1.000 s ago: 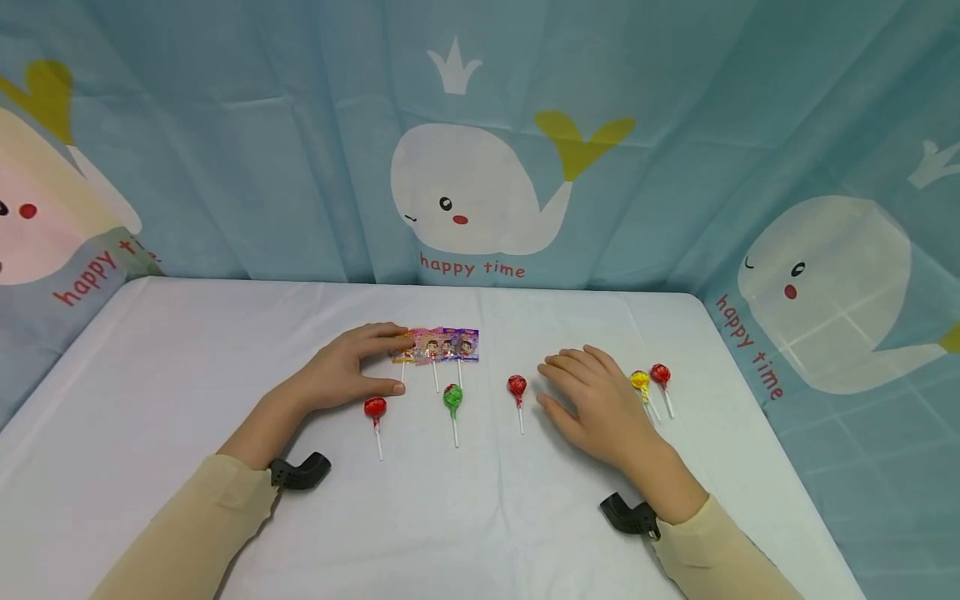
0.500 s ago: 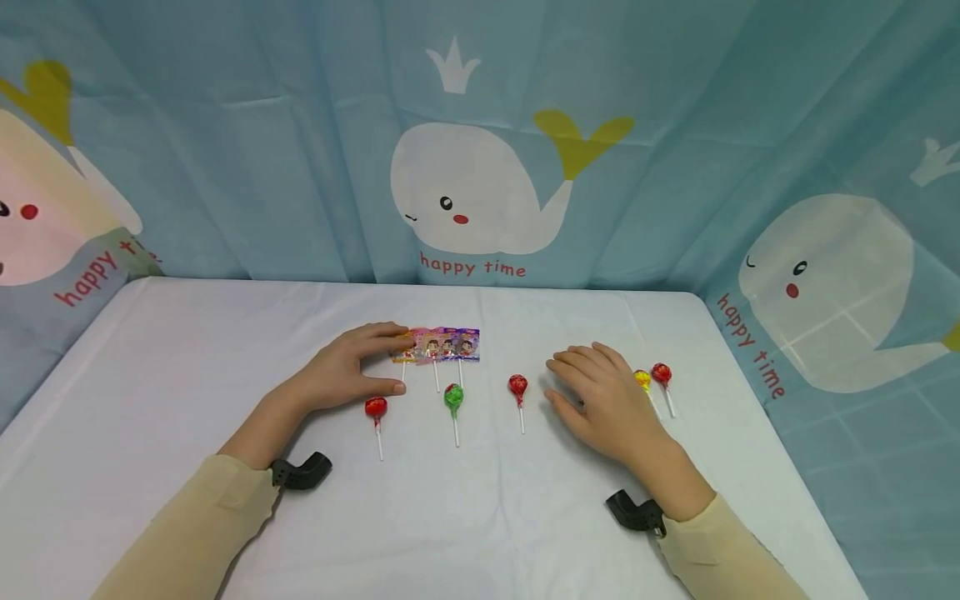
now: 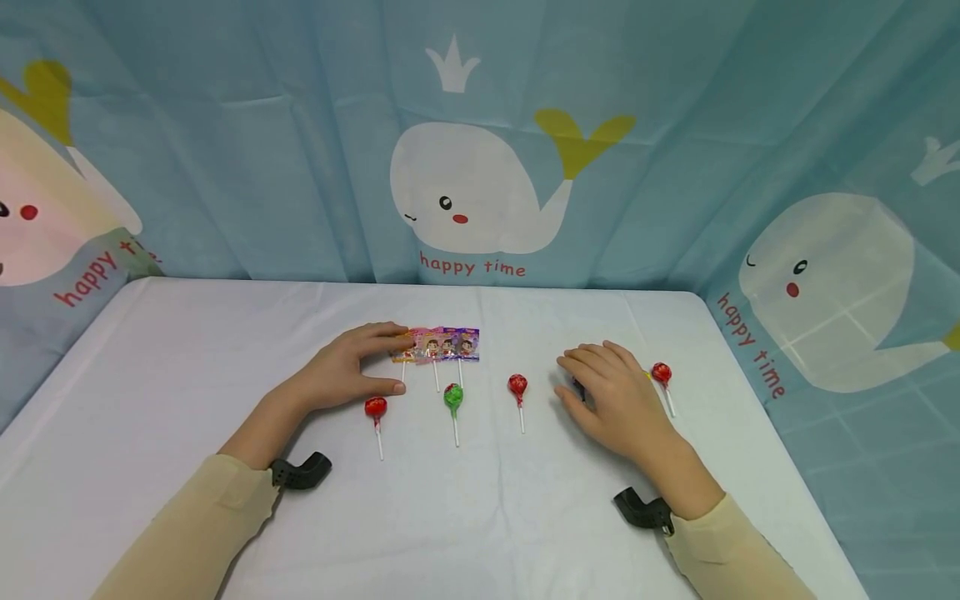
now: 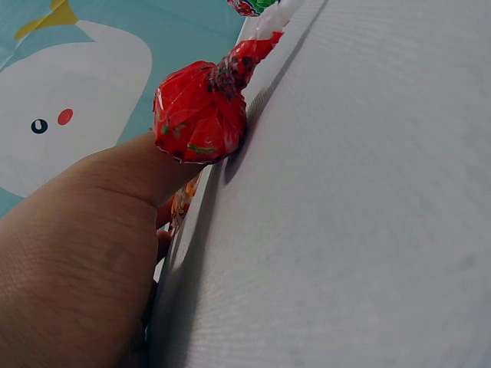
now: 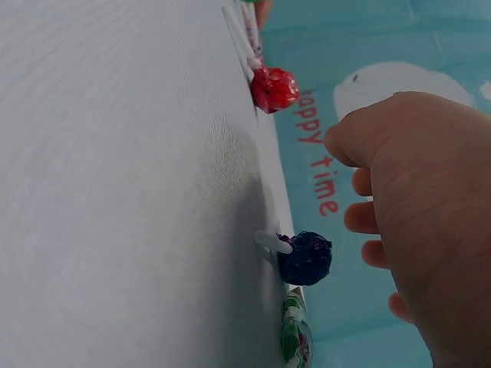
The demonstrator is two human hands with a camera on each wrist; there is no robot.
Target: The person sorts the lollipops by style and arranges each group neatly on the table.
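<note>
My left hand (image 3: 341, 367) rests on the white table, its fingertips over the left end of a row of flat-wrapped lollipops (image 3: 450, 344) in orange, pink and purple. Its thumb lies near a round red lollipop (image 3: 376, 407), which looks large in the left wrist view. My right hand (image 3: 618, 400) hovers palm down with loosely bent fingers. Beneath it is a dark blue lollipop (image 5: 305, 258), mostly hidden in the head view, and a green-wrapped one (image 5: 295, 330) lies beyond. Thumb and fingers stand apart from the blue lollipop.
Between the hands lie a green lollipop (image 3: 453, 397) and a red lollipop (image 3: 517, 385). Right of my right hand is another red lollipop (image 3: 662, 373), beside a mostly covered yellow one (image 3: 648, 376). A blue whale-print curtain (image 3: 315, 167) hangs behind the table.
My right hand has shifted a little to the right, uncovering a bit of the dark blue lollipop and covering most of the yellow one. My left hand has stayed put.
</note>
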